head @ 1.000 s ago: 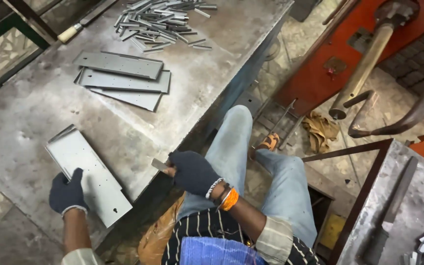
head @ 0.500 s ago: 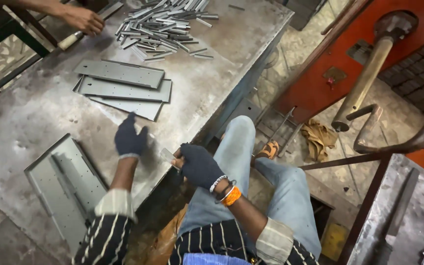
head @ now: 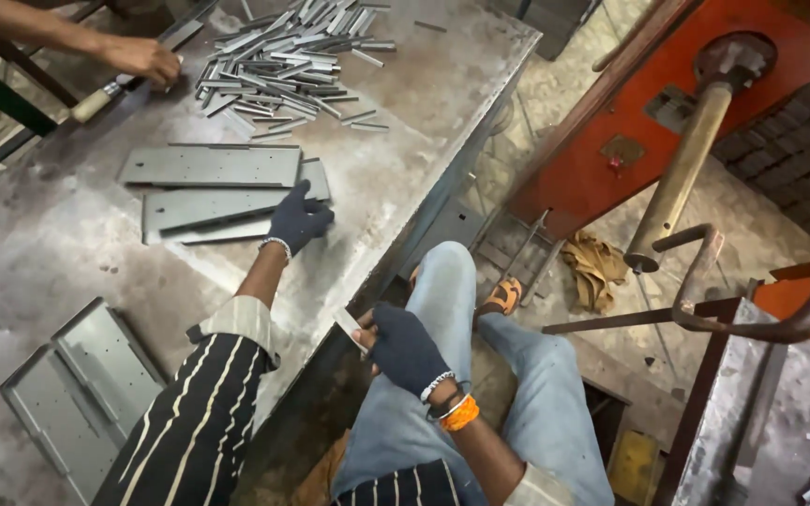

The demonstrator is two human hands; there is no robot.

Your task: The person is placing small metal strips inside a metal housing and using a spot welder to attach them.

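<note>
My left hand (head: 298, 219), in a dark glove, reaches across the steel table (head: 49, 272) and rests on the right end of a stack of long flat metal plates (head: 210, 167); whether it grips one I cannot tell. My right hand (head: 403, 345), also gloved, is closed on a small flat metal piece (head: 349, 329) at the table's near edge, above my knees. A folded metal tray part (head: 77, 394) lies at the near left of the table.
A pile of several short metal strips (head: 283, 52) lies at the far end. Another person's bare hand (head: 147, 58) touches a wooden-handled tool (head: 105, 96) there. A red machine (head: 611, 159) with a brass lever (head: 682, 178) stands right, a rag (head: 597, 267) on the floor.
My left hand left the tray part at the near left and reached forward to the stack of plates. Another person's hand came in at the far left. My right hand stayed put.
</note>
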